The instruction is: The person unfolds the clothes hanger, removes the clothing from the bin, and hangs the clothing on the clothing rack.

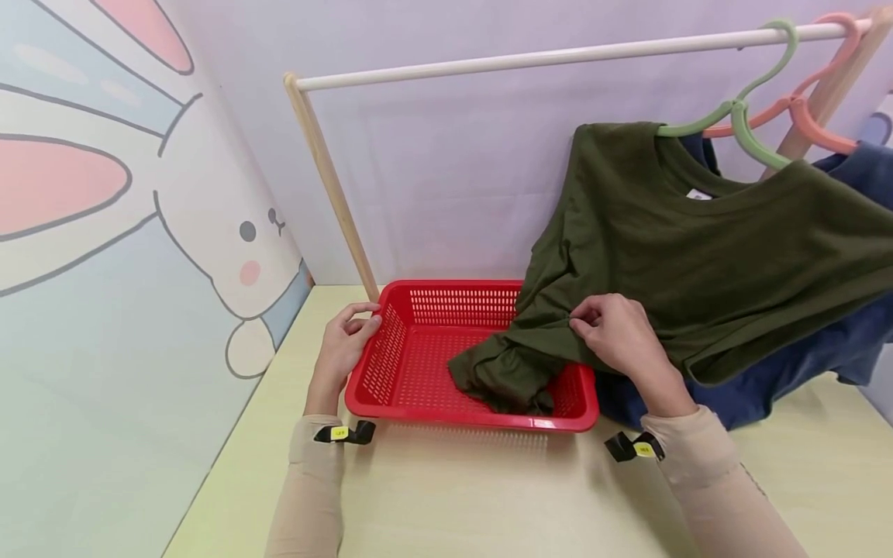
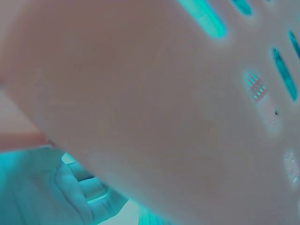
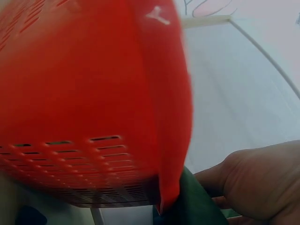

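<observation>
A red plastic basket [image 1: 432,415] with slotted walls sits on the table. My left hand [image 1: 342,345] grips its left rim, thumb and fingers at the far left corner. A dark green T-shirt [image 1: 698,256] hangs on a green hanger [image 1: 756,139], and its lower left part drapes over the right rim into the basket. My right hand [image 1: 621,333] pinches the shirt's fabric above that right rim. The right wrist view shows the basket wall [image 3: 84,93] close up, with the green cloth [image 3: 199,201] between the rim and my hand.
A white rail [image 1: 488,66] on wooden posts [image 1: 331,178] stands behind the basket. Further right, a navy shirt [image 1: 781,387] hangs on a pink hanger [image 1: 819,128] behind the green one. A wall with a painted rabbit [image 1: 209,232] borders the table on the left.
</observation>
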### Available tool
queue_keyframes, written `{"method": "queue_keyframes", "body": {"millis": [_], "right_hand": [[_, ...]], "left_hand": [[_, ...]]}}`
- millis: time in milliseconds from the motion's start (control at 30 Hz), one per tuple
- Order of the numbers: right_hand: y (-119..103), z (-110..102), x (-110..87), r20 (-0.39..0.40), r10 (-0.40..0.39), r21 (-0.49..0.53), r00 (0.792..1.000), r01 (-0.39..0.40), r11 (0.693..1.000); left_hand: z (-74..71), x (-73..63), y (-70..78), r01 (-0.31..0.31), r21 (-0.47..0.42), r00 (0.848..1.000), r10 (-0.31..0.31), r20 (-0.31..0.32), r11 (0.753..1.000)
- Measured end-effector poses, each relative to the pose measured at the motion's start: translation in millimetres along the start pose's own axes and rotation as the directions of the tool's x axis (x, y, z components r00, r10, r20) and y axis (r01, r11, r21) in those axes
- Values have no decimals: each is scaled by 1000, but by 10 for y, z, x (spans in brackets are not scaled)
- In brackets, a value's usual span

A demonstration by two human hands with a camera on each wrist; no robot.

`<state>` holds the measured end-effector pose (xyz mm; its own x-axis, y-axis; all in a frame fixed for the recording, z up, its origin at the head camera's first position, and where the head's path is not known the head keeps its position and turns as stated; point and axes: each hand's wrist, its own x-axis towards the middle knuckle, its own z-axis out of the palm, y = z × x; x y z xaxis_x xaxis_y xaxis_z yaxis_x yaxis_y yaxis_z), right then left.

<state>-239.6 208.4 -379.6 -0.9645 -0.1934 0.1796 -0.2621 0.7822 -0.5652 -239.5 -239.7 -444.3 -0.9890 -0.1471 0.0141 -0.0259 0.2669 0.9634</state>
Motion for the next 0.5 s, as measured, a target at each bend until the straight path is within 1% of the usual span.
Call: {"method": "queue_keyframes", "body": {"millis": [200,267,400,500], "right_hand": [[28,31,11,-22,-17,2,1000,17,1000],[17,26,4,-44,-17,2,999,17,1000],[-15,-55,-35,-127,-23,11,992,25,1000],[-32,-171,-78,-205,-37,19,978,41,999]], "left_hand": [[-6,-7,-4,15,4,1000,-15,-4,1000],[-7,-6,-9,18,3,1000,-18,-4,1000],[-8,7,-5,9,-5,1000,-9,0,1000],[-14,19,11,-4,-13,1000,4,6,1000]]}}
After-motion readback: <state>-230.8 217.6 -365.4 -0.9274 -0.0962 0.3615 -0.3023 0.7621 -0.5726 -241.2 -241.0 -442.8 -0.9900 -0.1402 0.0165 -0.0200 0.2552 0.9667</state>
